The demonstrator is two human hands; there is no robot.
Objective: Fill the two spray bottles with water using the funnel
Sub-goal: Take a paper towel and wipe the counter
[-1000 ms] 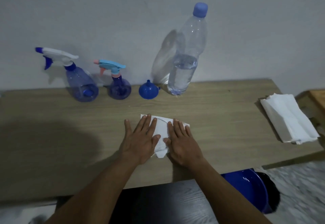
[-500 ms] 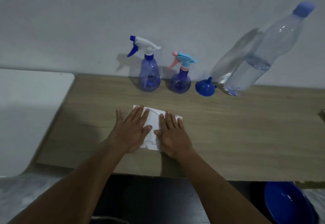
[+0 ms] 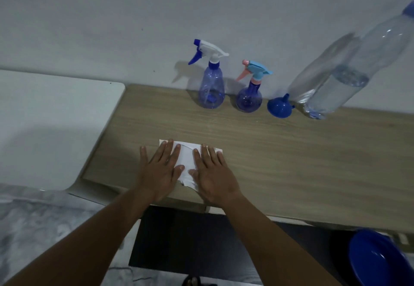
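While funnel [image 3: 280,107] sits by water bottle [image 3: 345,88], L hand [image 3: 160,171] & R hand [image 3: 215,175] lie flat, fingers straight, on tissue [image 3: 187,160].

The left forearm [image 3: 94,238] and right forearm [image 3: 275,245] reach forward and draw closer toward the wrists. The left hand [image 3: 160,172] lies palm down, fingers straight and slightly spread. The right hand [image 3: 214,177] lies flat just beside it, fingers straight. The thumb tips are near each other but apart.
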